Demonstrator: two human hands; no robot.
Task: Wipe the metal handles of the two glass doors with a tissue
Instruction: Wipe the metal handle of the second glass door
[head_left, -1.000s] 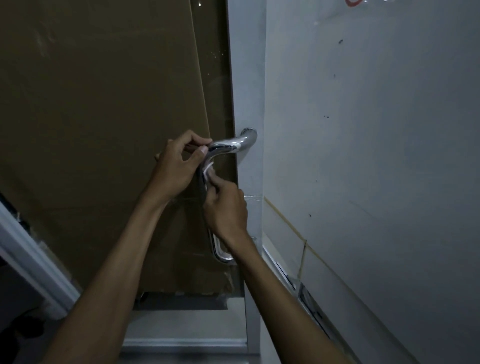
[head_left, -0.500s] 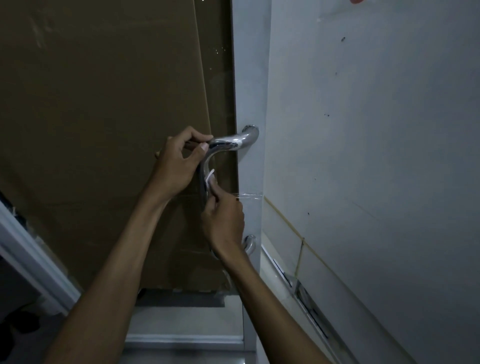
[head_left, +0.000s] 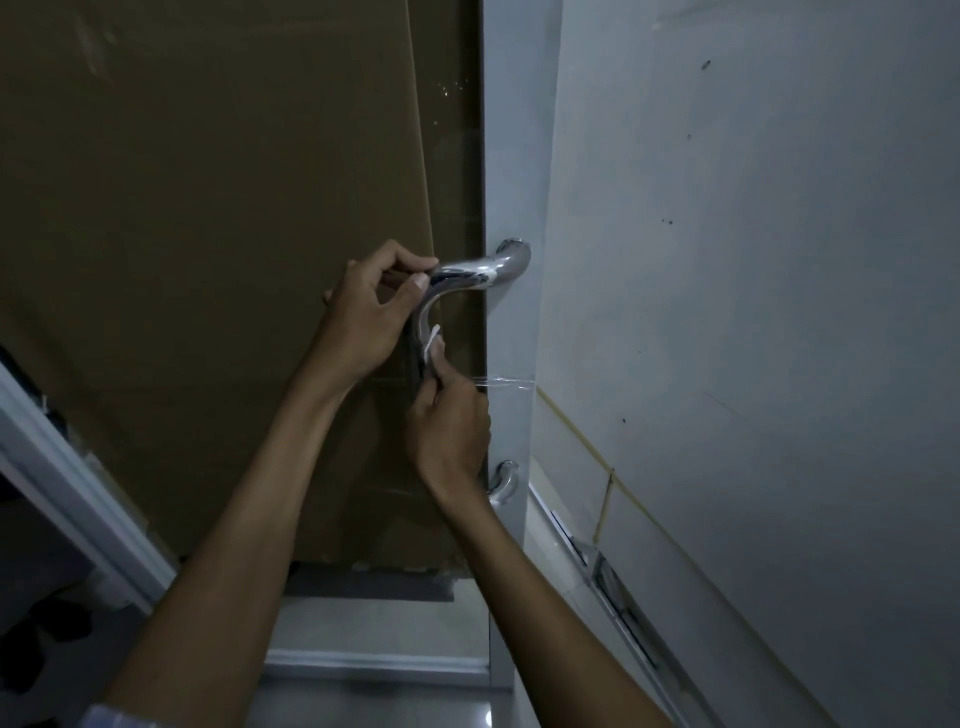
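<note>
A curved chrome door handle (head_left: 483, 270) is fixed to the edge of a glass door (head_left: 511, 156), with its lower mount (head_left: 503, 480) showing below my wrist. My left hand (head_left: 366, 312) grips the handle's upper bend, thumb on top. My right hand (head_left: 449, 415) pinches a small white tissue (head_left: 431, 343) against the vertical bar just under the bend. The bar's lower stretch is hidden behind my right hand.
Brown cardboard (head_left: 208, 234) stands behind the glass on the left. A grey-white wall (head_left: 753, 312) fills the right side, with a metal floor track (head_left: 618, 597) along its base. A white frame (head_left: 67, 493) slants at the lower left. Clear tape (head_left: 506, 384) crosses the door edge.
My right hand with the tissue has slid a little up the bar, uncovering the lower mount. My left hand keeps its grip on the bend.
</note>
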